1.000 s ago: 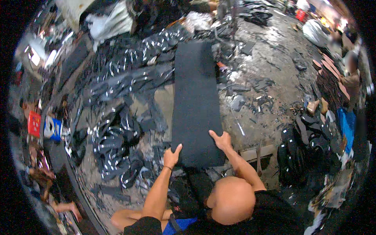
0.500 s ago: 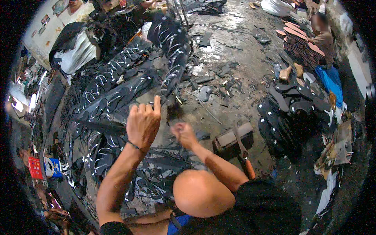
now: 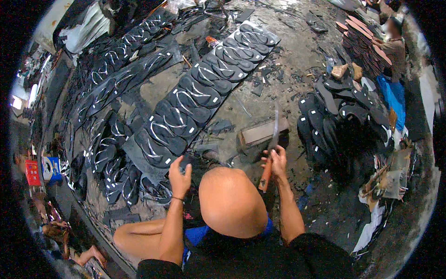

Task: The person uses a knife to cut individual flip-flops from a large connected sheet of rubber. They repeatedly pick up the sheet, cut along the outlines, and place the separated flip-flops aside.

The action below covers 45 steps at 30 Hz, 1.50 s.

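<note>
Scrap litters the floor point(image 3: 290, 53); in the head view, sandals point(image 3: 197, 93) cover a dark sheet point(image 3: 153, 173). Right of this sheet, the right hand point(image 3: 278, 162) holds a knife point(image 3: 265, 176), ideally gripped well behind the blade; beside its near end, the left hand point(image 3: 178, 179) is spread, empty. White labels point(image 3: 167, 161) on sandals are illegible.

Small white labels point(image 3: 168, 161) mark the black sandals point(image 3: 176, 144) laid out before me, several of them along the right-hand edge of the grey sheet point(image 3: 153, 173); similar labels dot the dark soles point(image 3: 315, 114) heaped to my right. To my left, a red pack point(image 3: 32, 172) bears pale marks, beside a blue-and-white pack point(image 3: 51, 169) with a dark one. I can read no lettering on any.
</note>
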{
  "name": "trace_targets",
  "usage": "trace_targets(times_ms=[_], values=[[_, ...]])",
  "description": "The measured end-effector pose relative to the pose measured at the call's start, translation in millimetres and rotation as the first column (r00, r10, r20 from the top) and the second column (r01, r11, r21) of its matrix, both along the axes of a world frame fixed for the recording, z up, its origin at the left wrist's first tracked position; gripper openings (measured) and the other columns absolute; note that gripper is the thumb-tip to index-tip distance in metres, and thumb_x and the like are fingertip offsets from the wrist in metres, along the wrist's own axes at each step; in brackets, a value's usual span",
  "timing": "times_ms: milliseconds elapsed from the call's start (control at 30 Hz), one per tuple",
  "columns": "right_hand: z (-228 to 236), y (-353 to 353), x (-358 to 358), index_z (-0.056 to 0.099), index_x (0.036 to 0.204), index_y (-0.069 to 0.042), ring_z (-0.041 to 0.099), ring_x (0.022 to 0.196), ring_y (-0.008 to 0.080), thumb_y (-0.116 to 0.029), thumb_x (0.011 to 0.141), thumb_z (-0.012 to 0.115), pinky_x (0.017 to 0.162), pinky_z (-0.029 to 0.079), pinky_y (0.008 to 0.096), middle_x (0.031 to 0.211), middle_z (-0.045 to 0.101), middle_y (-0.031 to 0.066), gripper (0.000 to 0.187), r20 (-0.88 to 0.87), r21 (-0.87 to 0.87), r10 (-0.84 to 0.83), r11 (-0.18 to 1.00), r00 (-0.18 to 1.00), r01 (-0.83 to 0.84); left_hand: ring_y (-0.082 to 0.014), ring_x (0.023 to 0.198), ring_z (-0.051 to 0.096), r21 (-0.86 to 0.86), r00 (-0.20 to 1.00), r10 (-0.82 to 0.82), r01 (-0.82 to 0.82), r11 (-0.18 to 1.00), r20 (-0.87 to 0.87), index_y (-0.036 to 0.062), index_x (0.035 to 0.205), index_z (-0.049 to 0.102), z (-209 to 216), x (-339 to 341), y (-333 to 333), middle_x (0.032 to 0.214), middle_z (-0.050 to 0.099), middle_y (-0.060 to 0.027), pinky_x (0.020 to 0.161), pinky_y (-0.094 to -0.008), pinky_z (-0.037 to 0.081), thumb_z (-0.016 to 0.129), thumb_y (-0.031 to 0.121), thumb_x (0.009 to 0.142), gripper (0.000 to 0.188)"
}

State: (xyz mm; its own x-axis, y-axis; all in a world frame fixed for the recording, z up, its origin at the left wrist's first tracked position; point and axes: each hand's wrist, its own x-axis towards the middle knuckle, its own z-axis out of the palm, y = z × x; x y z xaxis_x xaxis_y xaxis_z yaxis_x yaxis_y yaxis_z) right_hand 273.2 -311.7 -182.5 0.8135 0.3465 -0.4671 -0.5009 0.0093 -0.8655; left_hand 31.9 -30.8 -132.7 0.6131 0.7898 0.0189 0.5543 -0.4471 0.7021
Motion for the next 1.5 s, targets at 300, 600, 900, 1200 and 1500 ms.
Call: trace_targets(times_ms=[300, 600, 900, 1200, 1500], values=[[-32, -5, -16, 0.07, 0.099, 0.001, 0.067, 0.07, 0.0141, -0.025, 0.096, 0.064, 0.062, 0.053, 0.031, 0.077, 0.069, 0.007, 0.027, 0.297, -0.516, 0.391, 0.833, 0.871, -0.199, -0.0402, 0.126, 0.046, -0.005, 0.75, 0.645, -0.653, 0.758, -0.147, -0.0134, 0.134, 0.042, -85, -124, 45, 0.134, 0.048, -0.031, 0.109, -0.0448, 0.035, 0.079, 0.03, 0.078, 0.08], [-35, -49, 90, 0.054, 0.138, -0.002, 0.056, 0.094, 0.0322, -0.01, 0.094, 0.061, 0.082, 0.049, 0.0395, 0.114, 0.051, 0.0195, 0.045, 0.71, -0.681, 0.686, 0.611, 0.16, 0.403, -0.0209, 0.088, 0.066, -0.473, 0.636, 0.742, -0.597, 0.648, 0.214, -0.004, 0.113, 0.063, -55, -93, 70, 0.1, 0.071, -0.0117, 0.082, -0.0339, 0.051, 0.078, 0.017, 0.078, 0.043], [-90, -56, -13, 0.046, 0.145, -0.008, 0.055, 0.09, 0.0332, -0.005, 0.088, 0.065, 0.08, 0.049, 0.0389, 0.111, 0.051, 0.0193, 0.06, 0.627, -0.779, 0.723, 0.569, 0.289, 0.264, -0.0209, 0.106, 0.061, -0.526, 0.582, 0.603, -0.322, 0.787, 0.546, -0.0013, 0.135, 0.045, 13, 18, 43, 0.119, 0.061, -0.0063, 0.093, -0.0327, 0.049, 0.08, 0.006, 0.08, 0.066], [-42, -49, 1, 0.051, 0.137, -0.004, 0.056, 0.084, 0.0286, -0.011, 0.091, 0.064, 0.079, 0.049, 0.0383, 0.102, 0.056, 0.0141, 0.048, 0.657, -0.62, 0.339, 0.751, 0.674, 0.228, -0.0467, 0.107, 0.062, 0.056, 0.667, 0.745, -0.745, 0.665, 0.012, -0.0158, 0.13, 0.049, -80, 6, 76, 0.112, 0.064, -0.0339, 0.095, -0.0467, 0.048, 0.068, 0.035, 0.086, 0.069], [148, -75, -15, 0.066, 0.112, -0.005, 0.064, 0.078, 0.0191, -0.031, 0.101, 0.052, 0.078, 0.056, 0.0362, 0.103, 0.067, 0.0056, 0.031, 0.01, 0.089, 0.034, 0.995, 0.999, -0.035, -0.0291, 0.087, 0.07, -0.317, 0.666, 0.526, -0.419, 0.85, 0.529, -0.0061, 0.097, 0.067, 121, 74, 62, 0.095, 0.073, -0.0151, 0.079, -0.0389, 0.052, 0.075, 0.026, 0.083, 0.036]])
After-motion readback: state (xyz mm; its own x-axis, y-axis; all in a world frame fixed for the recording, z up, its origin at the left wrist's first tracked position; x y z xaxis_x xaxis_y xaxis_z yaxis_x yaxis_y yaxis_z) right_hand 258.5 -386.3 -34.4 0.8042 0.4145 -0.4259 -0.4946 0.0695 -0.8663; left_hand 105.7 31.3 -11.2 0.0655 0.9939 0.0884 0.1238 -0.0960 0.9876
